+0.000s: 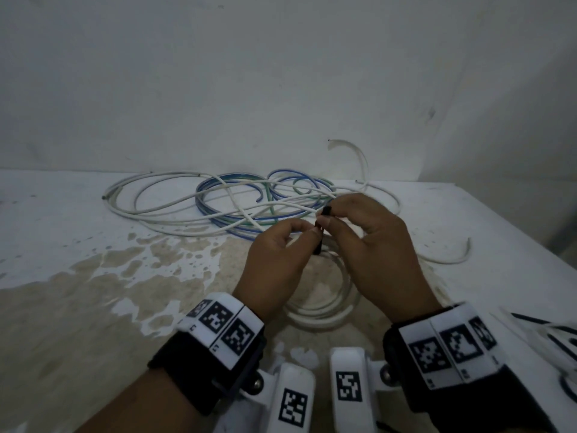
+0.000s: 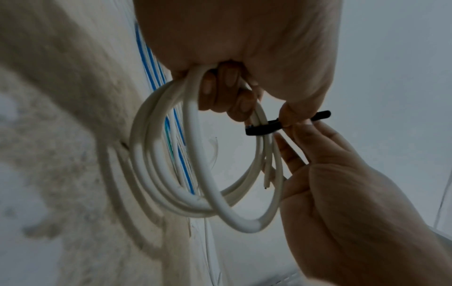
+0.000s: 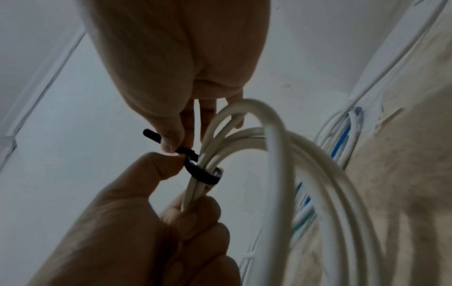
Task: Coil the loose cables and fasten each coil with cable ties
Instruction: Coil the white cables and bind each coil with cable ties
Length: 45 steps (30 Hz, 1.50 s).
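A white cable coil (image 1: pixel 324 307) hangs from my left hand (image 1: pixel 307 232) just above the table. In the left wrist view, the left hand (image 2: pixel 244 96) has its fingers curled round the coil (image 2: pixel 171 183). A black cable tie (image 2: pixel 264 128) wraps the coil's strands, and the left thumb presses on it. My right hand (image 1: pixel 331 218) pinches the tie's tail; in the right wrist view its thumb and finger (image 3: pixel 176 143) grip the tie (image 3: pixel 200 174) beside the coil (image 3: pixel 293 154). In the head view the tie (image 1: pixel 319 242) shows between both hands.
A tangle of loose white, blue and green cables (image 1: pixel 249 204) lies behind the hands, against the wall. A short white cable piece (image 1: pixel 449 257) lies to the right. The table (image 1: pixel 93 276) is stained white and tan; its right edge runs diagonally.
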Motion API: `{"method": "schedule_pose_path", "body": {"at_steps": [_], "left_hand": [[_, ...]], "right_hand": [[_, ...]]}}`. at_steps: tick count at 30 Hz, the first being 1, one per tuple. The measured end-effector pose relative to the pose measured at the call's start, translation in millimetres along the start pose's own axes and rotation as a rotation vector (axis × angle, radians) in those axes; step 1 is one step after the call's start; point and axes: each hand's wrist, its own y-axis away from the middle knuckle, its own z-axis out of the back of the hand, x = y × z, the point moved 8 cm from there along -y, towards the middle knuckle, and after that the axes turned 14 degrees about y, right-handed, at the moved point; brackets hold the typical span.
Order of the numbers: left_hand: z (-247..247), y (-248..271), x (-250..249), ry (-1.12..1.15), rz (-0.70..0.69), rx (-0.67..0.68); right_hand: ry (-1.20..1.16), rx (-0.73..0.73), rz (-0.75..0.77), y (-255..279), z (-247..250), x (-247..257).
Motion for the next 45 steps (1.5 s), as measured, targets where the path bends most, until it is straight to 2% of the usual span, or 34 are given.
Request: {"method": "schedule_pose_path", "body": {"at_steps": [4, 7, 10, 12, 14, 18, 23, 27, 31, 33, 35, 38, 40, 42, 45], "left_hand": [[2, -3, 2, -0.021, 0.025, 0.020], [-1, -2, 2, -0.017, 0.005, 0.053], [-2, -1, 3, -0.006, 0.001, 0.078], [-4, 0, 5, 0.055, 0.051, 0.102], [-7, 1, 5, 0.073, 0.084, 0.126], [-8, 2, 1, -0.079, -0.009, 0.131], [-10, 5, 0, 0.002, 0.054, 0.138], [-6, 4, -4, -0.016, -0.014, 0.089], [-4, 5, -3, -0.069, -0.074, 0.034], [-5, 5, -3, -0.084, -0.072, 0.037], [-6, 5, 0, -0.110, -0.033, 0.060], [-5, 4, 6, -0.001, 0.129, 0.090], [-6, 4, 8, 0.093, 0.227, 0.130], [-7, 5, 4, 0.104, 0.221, 0.173], [-6, 4, -6, 0.142, 0.159, 0.183]], "right_hand": [[-0.058, -0.048, -0.003, -3, 12, 8], [-0.138, 0.045, -0.159, -3, 6, -4], [-0.123, 0.128, -0.222, 1, -5, -15], [-0.051, 0.151, -0.179, 1, -8, -17], [0.013, 0.114, -0.122, 0, -5, -17], [0.071, 0.040, -0.019, -1, 1, -11], [0.066, 0.042, -0.011, -1, 0, -8], [0.045, 0.071, 0.021, -1, -2, -4], [0.108, -0.028, 0.102, -1, 9, 13], [0.077, -0.027, 0.057, -2, 10, 9], [0.023, 0.034, -0.056, -3, 5, -4], [-0.023, 0.122, -0.222, 0, -5, -23], [-0.027, 0.200, -0.266, 3, -11, -29], [-0.044, 0.277, -0.268, 5, -15, -28], [-0.030, 0.283, -0.251, 4, -12, -27]]}}
